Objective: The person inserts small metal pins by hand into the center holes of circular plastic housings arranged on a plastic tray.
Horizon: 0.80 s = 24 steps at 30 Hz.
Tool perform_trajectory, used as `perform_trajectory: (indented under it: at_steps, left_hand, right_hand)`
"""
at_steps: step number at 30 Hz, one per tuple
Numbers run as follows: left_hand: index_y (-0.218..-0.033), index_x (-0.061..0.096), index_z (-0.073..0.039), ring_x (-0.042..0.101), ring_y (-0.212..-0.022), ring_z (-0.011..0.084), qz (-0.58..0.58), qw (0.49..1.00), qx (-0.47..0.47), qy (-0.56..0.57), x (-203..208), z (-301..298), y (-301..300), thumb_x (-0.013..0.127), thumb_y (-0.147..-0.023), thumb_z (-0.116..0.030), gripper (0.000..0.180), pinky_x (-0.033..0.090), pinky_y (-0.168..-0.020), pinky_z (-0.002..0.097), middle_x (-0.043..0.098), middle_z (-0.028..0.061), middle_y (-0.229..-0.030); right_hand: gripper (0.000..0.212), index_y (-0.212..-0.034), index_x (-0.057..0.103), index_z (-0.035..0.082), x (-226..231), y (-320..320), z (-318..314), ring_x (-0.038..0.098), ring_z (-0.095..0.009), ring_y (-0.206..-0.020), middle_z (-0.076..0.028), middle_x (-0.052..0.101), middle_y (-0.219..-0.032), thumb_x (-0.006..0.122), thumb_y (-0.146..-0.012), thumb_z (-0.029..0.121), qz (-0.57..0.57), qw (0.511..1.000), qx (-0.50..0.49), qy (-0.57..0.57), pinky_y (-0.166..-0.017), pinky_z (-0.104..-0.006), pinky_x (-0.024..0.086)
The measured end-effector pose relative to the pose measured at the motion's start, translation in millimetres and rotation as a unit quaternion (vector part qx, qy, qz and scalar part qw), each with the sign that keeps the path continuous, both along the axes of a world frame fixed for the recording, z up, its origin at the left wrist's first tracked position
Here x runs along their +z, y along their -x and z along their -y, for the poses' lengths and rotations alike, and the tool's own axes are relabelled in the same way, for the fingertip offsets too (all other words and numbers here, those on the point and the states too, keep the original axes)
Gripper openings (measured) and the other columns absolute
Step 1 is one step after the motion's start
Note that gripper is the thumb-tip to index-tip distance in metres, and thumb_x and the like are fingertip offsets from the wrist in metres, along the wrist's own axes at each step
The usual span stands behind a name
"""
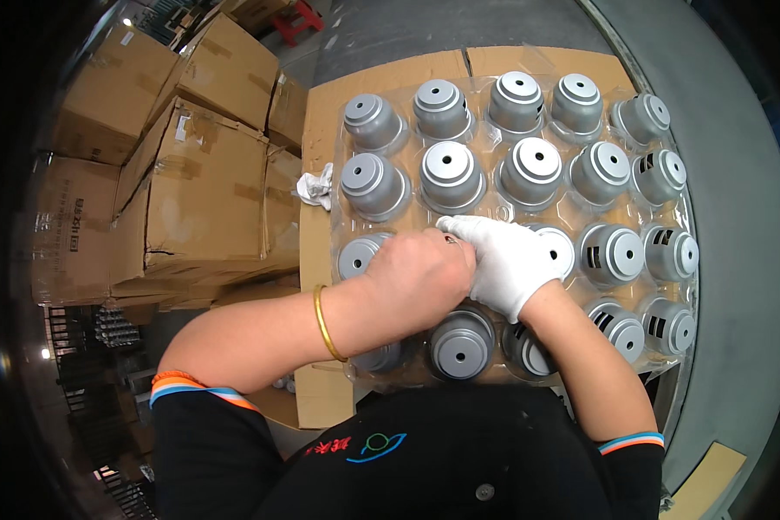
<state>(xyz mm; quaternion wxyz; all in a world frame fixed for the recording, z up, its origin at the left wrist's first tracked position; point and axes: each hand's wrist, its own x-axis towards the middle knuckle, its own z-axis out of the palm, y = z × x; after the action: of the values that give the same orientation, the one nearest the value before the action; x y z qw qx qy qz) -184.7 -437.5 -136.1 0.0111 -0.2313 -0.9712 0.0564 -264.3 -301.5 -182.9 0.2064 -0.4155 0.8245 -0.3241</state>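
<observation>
Bare, with a gold bangle at the wrist, my left hand [420, 273] is curled closed over the middle of the clear plastic tray [501, 206]. My right hand [513, 264], in a white glove, presses against it with its fingers bent inward. A small dark and red bit shows by the left fingers; whatever else the two hands hold is hidden. Silver-grey stepped metal cups, each with a hole in its top, stand in rows in the tray. One cup [452, 173] is just beyond my hands, another [461, 345] just nearer to me. Several have dark rectangular slots.
Brown cardboard [322, 386] lies under the tray. A crumpled white cloth or glove [315, 186] rests at the tray's left edge. Large cardboard boxes [204, 186] are stacked at the left. A grey surface [737, 260] runs along the right. A red stool [297, 22] stands far back.
</observation>
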Motion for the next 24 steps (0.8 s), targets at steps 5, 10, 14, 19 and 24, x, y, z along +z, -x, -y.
perform_trajectory:
  at_steps: [5, 10, 14, 19, 24]
  left_hand:
    - [-0.076, 0.052, -0.001, 0.063, -0.056, 0.0306, 0.120, 0.992, 0.048, 0.004, 10, -4, 10, 0.060, -0.071, -0.007, 0.011, 0.051, -0.052, 0.0410, 0.059, 0.0142, -0.060]
    - [-0.079, 0.053, 0.000, 0.062, -0.062, 0.0391, 0.149, 0.973, 0.171, -0.041, 8, -12, 13, 0.059, -0.076, -0.006, 0.009, 0.050, -0.056, 0.0477, 0.060, 0.0204, -0.065]
    - [-0.079, 0.053, -0.001, 0.060, -0.062, 0.0414, 0.103, 0.964, 0.226, -0.100, 1, -17, 11, 0.060, -0.082, -0.010, 0.011, 0.048, -0.057, 0.0499, 0.059, 0.0211, -0.066]
    - [-0.077, 0.052, -0.002, 0.057, -0.057, 0.0392, 0.083, 0.975, 0.199, -0.048, -5, -12, 0, 0.062, -0.082, -0.010, 0.014, 0.047, -0.054, 0.0483, 0.057, 0.0190, -0.063]
    - [-0.076, 0.051, -0.003, 0.056, -0.055, 0.0367, 0.057, 0.988, 0.142, -0.030, -4, -15, -1, 0.063, -0.080, -0.007, 0.013, 0.047, -0.051, 0.0460, 0.055, 0.0166, -0.061]
  right_hand:
    - [0.029, -0.099, 0.063, 0.010, 2, 2, -3, 0.063, -0.037, -0.092, -0.016, 0.067, -0.096, 0.069, -0.073, 0.023, 0.013, 1.000, -0.002, -0.002, -0.078, -0.0433, 0.051]
    - [0.017, -0.090, 0.066, 0.008, 5, 1, -4, 0.066, -0.035, -0.088, -0.017, 0.068, -0.092, 0.066, -0.075, 0.017, 0.039, 0.999, -0.010, -0.015, -0.078, -0.0429, 0.053]
    - [0.016, -0.091, 0.067, 0.007, -6, -1, -6, 0.067, -0.034, -0.088, -0.016, 0.069, -0.092, 0.063, -0.079, 0.017, 0.016, 0.999, -0.023, 0.019, -0.078, -0.0416, 0.053]
    - [0.015, -0.091, 0.064, 0.007, -10, -3, -7, 0.067, -0.034, -0.088, -0.015, 0.068, -0.094, 0.061, -0.080, 0.017, -0.006, 0.999, -0.031, 0.034, -0.076, -0.0426, 0.053]
    - [0.015, -0.091, 0.067, 0.005, -11, -3, -6, 0.069, -0.031, -0.087, -0.015, 0.069, -0.095, 0.056, -0.084, 0.014, -0.012, 0.999, -0.025, 0.030, -0.077, -0.0396, 0.055]
